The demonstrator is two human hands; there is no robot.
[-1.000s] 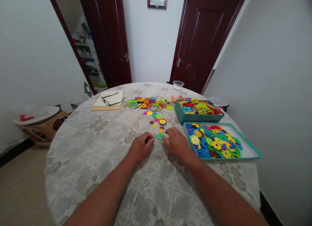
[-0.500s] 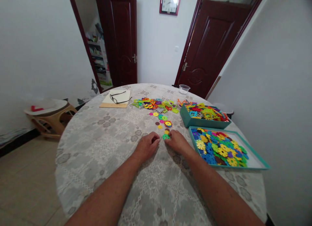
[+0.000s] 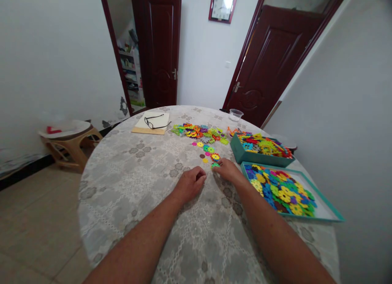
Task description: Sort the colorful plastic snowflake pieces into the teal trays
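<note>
My right hand [image 3: 227, 169] is closed, its fingertips on a green snowflake disc [image 3: 214, 165] low over the tablecloth. Just beyond the disc lies a flower-shaped stack [image 3: 215, 157] with a yellow top and an orange-red rim. My left hand [image 3: 191, 182] rests curled on the table to the left, thumb and fingers together; anything inside it is hidden. Small loose pieces lie ahead of both hands: a yellow disc [image 3: 205, 160], a brown disc [image 3: 202, 156], a pink one [image 3: 207, 154] and a light green one [image 3: 211, 150].
A colourful heap of pieces [image 3: 199, 132] lies farther back. On the right stand a teal box [image 3: 260, 158] and its shallow lid [image 3: 329, 212], both holding many pieces. Eyeglasses [image 3: 150, 124] rest on a pad [image 3: 143, 130]. A clear bowl [image 3: 235, 115] sits at the far edge.
My right hand has moved forward with the green disc, closer to the flower-shaped stack. Yellow and brown bits beside that disc no longer show. The view has shifted slightly left.
</note>
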